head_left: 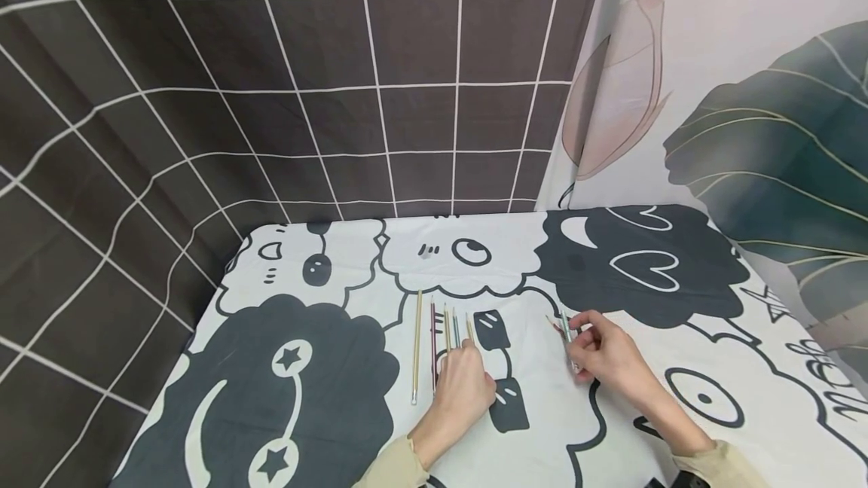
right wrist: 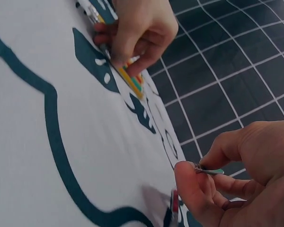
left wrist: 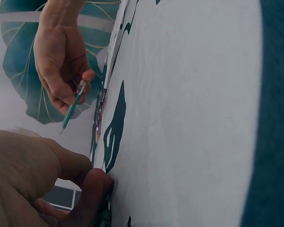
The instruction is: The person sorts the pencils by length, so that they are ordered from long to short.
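My left hand (head_left: pixel 464 386) is low over the cloth at the right end of a row of pencils, its thumb and fingertips pinching a yellow pencil (right wrist: pixel 131 84). To its left lie a long yellow pencil (head_left: pixel 417 345), a dark red pencil (head_left: pixel 433 337), another yellow pencil (head_left: pixel 447 326) and a teal pencil (head_left: pixel 456 328), roughly parallel. My right hand (head_left: pixel 610 356) pinches a green pencil (left wrist: pixel 72 109) by its eraser end, its point down and raised above the cloth. Beneath it, a red pencil (left wrist: pixel 100 116) lies on the cloth, partly hidden by the hand in the head view.
A white cloth (head_left: pixel 542 428) with dark cartoon shapes covers the table. A dark curtain with a white grid (head_left: pixel 414 119) hangs behind and to the left; a pale curtain with leaf prints (head_left: pixel 766 134) hangs at the right.
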`<control>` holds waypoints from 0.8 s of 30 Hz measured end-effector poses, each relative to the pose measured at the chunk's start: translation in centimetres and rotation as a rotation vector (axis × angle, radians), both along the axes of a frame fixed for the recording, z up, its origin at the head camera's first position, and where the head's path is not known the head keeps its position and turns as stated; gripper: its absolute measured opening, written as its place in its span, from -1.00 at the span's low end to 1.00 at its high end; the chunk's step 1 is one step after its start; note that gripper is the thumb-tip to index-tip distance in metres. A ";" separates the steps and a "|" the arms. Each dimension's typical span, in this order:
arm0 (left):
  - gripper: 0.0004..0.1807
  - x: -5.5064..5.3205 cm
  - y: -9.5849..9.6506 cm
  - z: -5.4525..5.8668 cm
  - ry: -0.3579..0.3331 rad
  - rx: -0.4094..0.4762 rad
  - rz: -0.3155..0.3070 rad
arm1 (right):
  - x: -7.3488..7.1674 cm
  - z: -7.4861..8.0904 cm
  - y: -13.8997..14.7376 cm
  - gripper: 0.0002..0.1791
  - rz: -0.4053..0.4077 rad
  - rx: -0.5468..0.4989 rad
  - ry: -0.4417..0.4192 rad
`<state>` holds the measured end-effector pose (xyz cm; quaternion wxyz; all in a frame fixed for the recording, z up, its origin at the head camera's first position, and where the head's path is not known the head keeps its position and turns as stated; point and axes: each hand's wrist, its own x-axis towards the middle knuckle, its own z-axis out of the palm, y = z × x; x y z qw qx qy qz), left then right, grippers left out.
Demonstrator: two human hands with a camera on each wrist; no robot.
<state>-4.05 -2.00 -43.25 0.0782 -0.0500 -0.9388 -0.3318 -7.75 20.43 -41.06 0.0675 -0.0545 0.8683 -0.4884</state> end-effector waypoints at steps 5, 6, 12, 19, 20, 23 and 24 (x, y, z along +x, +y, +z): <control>-0.68 0.0 0.0 0.0 0.000 -0.015 -0.003 | 0.2 -0.2 -1.6 -0.64 0.024 -0.041 -0.023; -0.66 0.0 0.0 0.0 0.003 -0.014 -0.007 | 0.2 -0.3 -2.0 -0.64 0.030 -0.046 -0.027; -0.62 -0.1 0.0 -0.1 0.011 -0.011 -0.026 | 0.3 -0.6 -3.9 -0.63 0.071 -0.077 -0.052; -0.64 0.0 -0.1 -0.2 0.030 -0.037 -0.025 | 0.5 -0.7 -5.5 -0.64 0.085 -0.064 -0.061; -0.65 0.0 -0.1 -0.2 0.029 -0.037 -0.026 | 0.5 -0.8 -5.7 -0.64 0.081 -0.063 -0.064; -0.67 0.0 -0.1 -0.2 0.025 -0.039 -0.027 | 0.4 -0.9 -6.2 -0.66 0.078 -0.058 -0.064; -0.68 0.0 -0.1 -0.1 0.025 -0.043 -0.025 | 0.4 -0.9 -6.3 -0.67 0.081 -0.061 -0.063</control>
